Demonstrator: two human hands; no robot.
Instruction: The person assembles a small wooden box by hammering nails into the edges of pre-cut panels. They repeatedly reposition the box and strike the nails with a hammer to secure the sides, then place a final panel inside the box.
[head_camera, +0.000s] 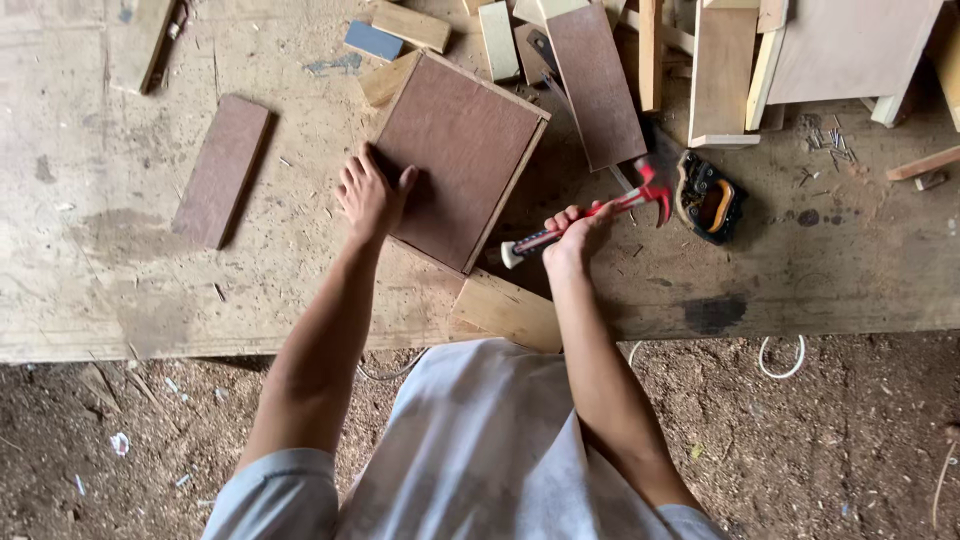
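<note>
A brown wooden box (462, 150) with a plywood top lies on the workbench (120, 290). My left hand (370, 195) rests flat on the box's near left corner, fingers spread. My right hand (572, 232) grips the handle of a red claw hammer (640, 195), whose head points right, just past the box's right side. A pale wood block (505, 310) lies at the bench edge below the box.
A brown plywood strip (222, 170) lies to the left. A longer brown board (597, 82) and several pale offcuts sit at the back. A black and orange tape measure (708, 198) lies right of the hammer. Loose nails (830, 145) are scattered far right. Dirt floor lies below.
</note>
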